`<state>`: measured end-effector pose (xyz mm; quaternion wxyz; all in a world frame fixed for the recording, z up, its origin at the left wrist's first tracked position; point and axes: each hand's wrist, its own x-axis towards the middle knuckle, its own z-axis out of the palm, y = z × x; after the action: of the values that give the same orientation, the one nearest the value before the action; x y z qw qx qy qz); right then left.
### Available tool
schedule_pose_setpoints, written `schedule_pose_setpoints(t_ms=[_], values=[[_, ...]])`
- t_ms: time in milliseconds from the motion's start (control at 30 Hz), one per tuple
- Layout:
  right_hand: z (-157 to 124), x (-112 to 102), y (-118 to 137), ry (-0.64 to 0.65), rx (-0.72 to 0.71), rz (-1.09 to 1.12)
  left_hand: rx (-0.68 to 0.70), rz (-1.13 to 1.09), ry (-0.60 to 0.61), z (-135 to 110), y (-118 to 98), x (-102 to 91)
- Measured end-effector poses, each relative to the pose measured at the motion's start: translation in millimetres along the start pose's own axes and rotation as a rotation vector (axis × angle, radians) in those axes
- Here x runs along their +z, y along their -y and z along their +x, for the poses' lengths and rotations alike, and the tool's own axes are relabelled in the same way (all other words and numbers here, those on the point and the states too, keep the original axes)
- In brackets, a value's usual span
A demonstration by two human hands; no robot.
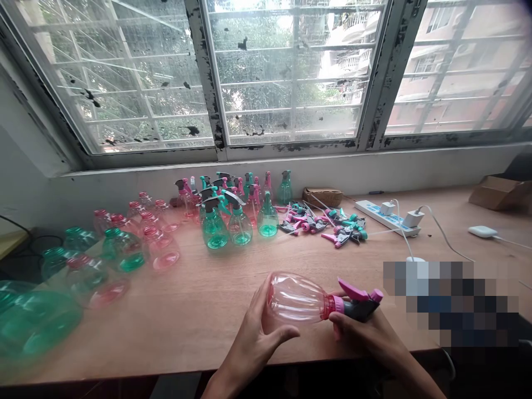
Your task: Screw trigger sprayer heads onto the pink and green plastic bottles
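A clear pink spray bottle lies on its side in the air above the table's front edge, its neck pointing right. My left hand cups the bottle's base, with fingers behind it and the thumb held off the wall. At the neck, my right hand grips the spray head, which has a pink collar and trigger and a dark grey body. The collar sits on the bottle's mouth; how tightly it is screwed on I cannot tell. Some right-hand fingers are hidden under the spray head.
Pink and green bottles without heads stand at left. Bottles with spray heads stand by the wall. Loose spray heads lie in a pile beside a brown package. A power strip with cables and a cardboard box are at right.
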<state>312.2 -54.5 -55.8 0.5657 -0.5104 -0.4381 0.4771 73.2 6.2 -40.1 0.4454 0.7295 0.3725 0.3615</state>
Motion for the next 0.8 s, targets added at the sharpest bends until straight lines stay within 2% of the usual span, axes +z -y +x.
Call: schedule_pose_setpoints(t_ms=[200, 300, 500, 700, 800], values=[[1.8, -3.9, -2.5, -0.035, -0.006, -0.050, 0.038, 0.051, -0.010, -1.0, 0.6, 0.6], [2.8, -6.4, -4.1, -0.004, -0.045, -0.075, 0.056, 0.041, 0.021, -3.6, -0.3, 1.7], [2.1, -5.9, -4.6, -0.015, -0.009, -0.148, -0.010, -0.032, -0.003, -2.9, -5.2, -1.1], [1.9, -6.1, -3.2, 0.034, 0.070, -0.150, -0.044, -0.076, -0.016, -0.8, -5.7, -0.5], [1.4, -6.3, -1.8, 0.026, 0.033, -0.138, -0.049, -0.143, -0.013, -0.8, -2.9, 1.9]])
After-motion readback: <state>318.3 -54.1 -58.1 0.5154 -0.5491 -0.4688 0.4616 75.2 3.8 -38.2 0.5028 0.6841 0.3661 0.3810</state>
